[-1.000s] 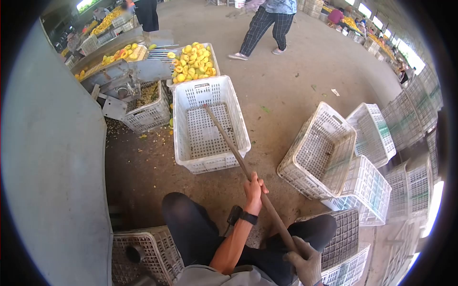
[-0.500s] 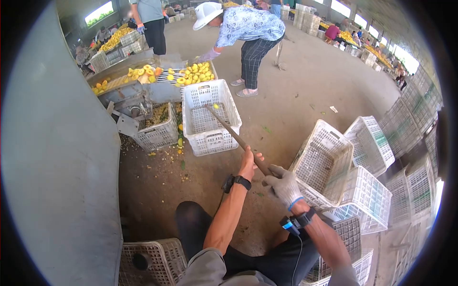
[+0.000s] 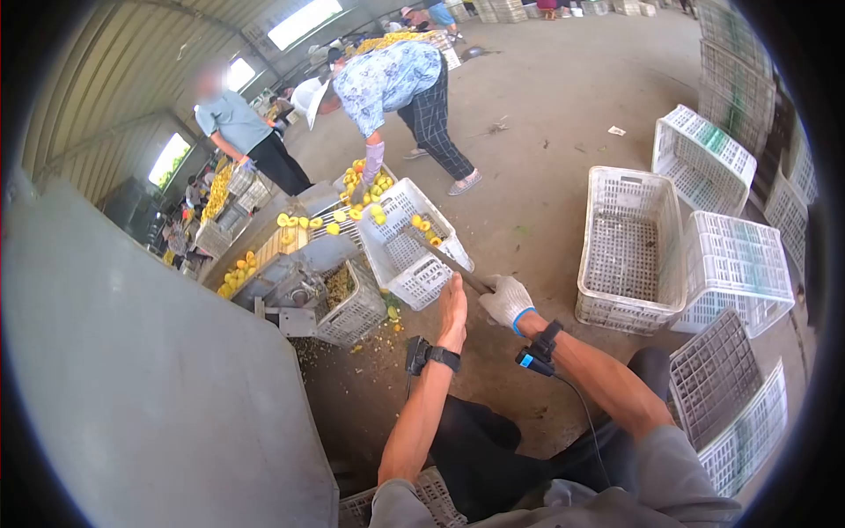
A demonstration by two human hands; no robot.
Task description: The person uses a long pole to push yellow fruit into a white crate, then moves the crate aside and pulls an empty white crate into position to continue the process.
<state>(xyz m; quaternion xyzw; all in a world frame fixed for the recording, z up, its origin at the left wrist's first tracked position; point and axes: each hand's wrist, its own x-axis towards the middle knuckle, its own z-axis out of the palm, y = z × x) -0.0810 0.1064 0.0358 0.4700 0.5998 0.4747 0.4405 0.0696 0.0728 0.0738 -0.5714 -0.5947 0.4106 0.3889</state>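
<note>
My right hand (image 3: 508,302), in a pale work glove, is closed around a long wooden stick (image 3: 453,263). The stick's far end reaches into a white plastic crate (image 3: 426,286) holding several yellow-orange fruit pieces (image 3: 427,227). Bare and edge-on, my left hand (image 3: 453,306) is beside the stick with its fingers stretched out; whether the palm touches the wood is hard to see. Beyond the crate, a gloved hand (image 3: 358,193) of a bending person in a white hat is among yellow fruit (image 3: 380,183) at the end of a metal chute.
A grey metal panel (image 3: 167,352) fills the left. Under the machine stands a crate (image 3: 355,312) of small debris, with scraps on the floor. White crates (image 3: 629,304) lie to the right, some tipped over. Another person (image 3: 242,132) stands behind the machine.
My view has swung left and tilted. More fruit pieces show in the crate under the stick. My left fingers, earlier curled at the stick, are now straight; my right hand keeps hold.
</note>
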